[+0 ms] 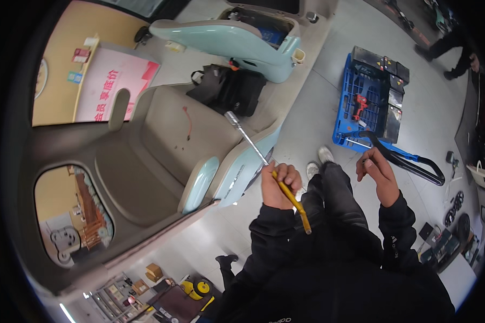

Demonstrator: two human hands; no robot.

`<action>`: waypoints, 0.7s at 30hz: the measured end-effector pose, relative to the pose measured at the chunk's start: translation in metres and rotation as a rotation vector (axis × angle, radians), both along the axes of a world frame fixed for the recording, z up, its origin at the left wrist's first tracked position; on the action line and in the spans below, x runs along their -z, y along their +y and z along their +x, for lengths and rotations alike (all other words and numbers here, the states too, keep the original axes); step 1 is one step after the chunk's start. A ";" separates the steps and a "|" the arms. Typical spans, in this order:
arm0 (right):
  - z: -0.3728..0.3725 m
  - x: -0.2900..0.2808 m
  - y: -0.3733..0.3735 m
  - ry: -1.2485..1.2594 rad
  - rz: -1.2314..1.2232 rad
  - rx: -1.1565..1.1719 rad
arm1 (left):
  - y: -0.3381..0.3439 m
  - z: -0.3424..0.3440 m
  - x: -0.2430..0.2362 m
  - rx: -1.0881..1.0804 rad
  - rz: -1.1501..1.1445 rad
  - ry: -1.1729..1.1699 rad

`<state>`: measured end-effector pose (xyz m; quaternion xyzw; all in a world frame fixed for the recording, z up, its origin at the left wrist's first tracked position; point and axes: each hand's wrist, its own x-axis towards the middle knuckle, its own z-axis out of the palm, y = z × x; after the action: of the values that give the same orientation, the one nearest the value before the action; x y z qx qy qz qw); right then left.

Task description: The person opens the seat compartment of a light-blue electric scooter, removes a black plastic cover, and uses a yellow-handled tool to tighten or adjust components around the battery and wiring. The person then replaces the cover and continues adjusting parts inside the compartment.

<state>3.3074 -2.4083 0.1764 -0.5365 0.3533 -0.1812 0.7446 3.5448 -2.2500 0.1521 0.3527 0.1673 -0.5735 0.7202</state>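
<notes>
My left hand grips a long socket wrench with a silver shaft and a bent yellow handle. The socket end reaches over the side of a beige-and-mint vehicle seat; whether it touches anything is unclear. A red wire lies on the seat, near a few small dark bits. My right hand hangs open with loosely curled fingers, just left of a black trolley handle, with nothing visible in it.
A blue trolley carries black batteries and a red power tool. A black bag lies near a raised mint seat. Another person's legs are top right; another dark leg shows bottom left. Boxes sit behind.
</notes>
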 end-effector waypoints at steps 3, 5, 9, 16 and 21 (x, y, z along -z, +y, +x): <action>0.029 0.027 -0.034 0.094 0.053 0.043 | -0.050 0.068 0.020 0.000 0.102 -0.132; 0.051 0.040 -0.056 0.153 0.081 0.071 | -0.074 0.124 0.032 0.019 0.156 -0.282; 0.090 0.077 -0.082 0.214 0.196 0.195 | -0.107 0.229 0.045 0.012 0.579 -0.500; 0.194 0.105 -0.144 0.357 0.310 0.145 | -0.040 0.417 0.153 -0.072 1.165 -0.847; 0.274 0.116 -0.166 0.339 0.403 0.078 | 0.066 0.512 0.262 0.440 1.707 -1.019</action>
<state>3.5819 -2.5744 0.0602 -0.3859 0.5224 -0.0433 0.7592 4.0568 -2.1836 -0.1103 0.9741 0.1253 -0.1638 0.0923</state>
